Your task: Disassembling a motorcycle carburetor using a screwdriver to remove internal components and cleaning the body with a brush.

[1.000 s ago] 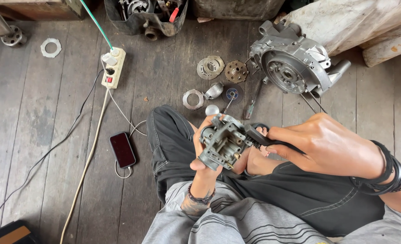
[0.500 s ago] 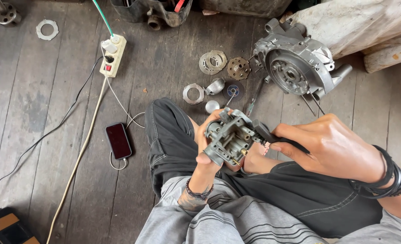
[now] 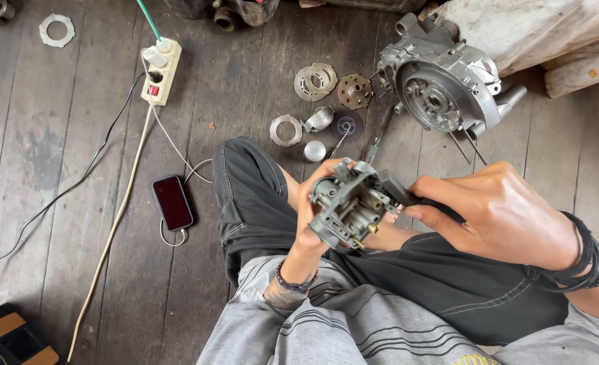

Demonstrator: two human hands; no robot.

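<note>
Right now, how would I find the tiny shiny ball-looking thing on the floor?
Start at the big grey engine casing on the wooden floor. Go left past the flat round discs to the metal ring. Just right of that ring, near the person's knee, sits the small silver dome: smooth and rounded, with no hole, unlike its flat neighbours.

This looks like a small engine-repair workshop, run on the floor rather than at a bench. The person sits on worn, dark wooden floorboards (image 3: 56, 155), and just beyond the hands lies an aluminium engine crankcase (image 3: 444, 88) with round clutch plates and washers (image 3: 316, 81) scattered beside it. Further out to the left of the left hand (image 3: 313, 209), a power strip (image 3: 161, 71) trails cables across the boards, with a charging phone (image 3: 173, 202) nearer.
</note>
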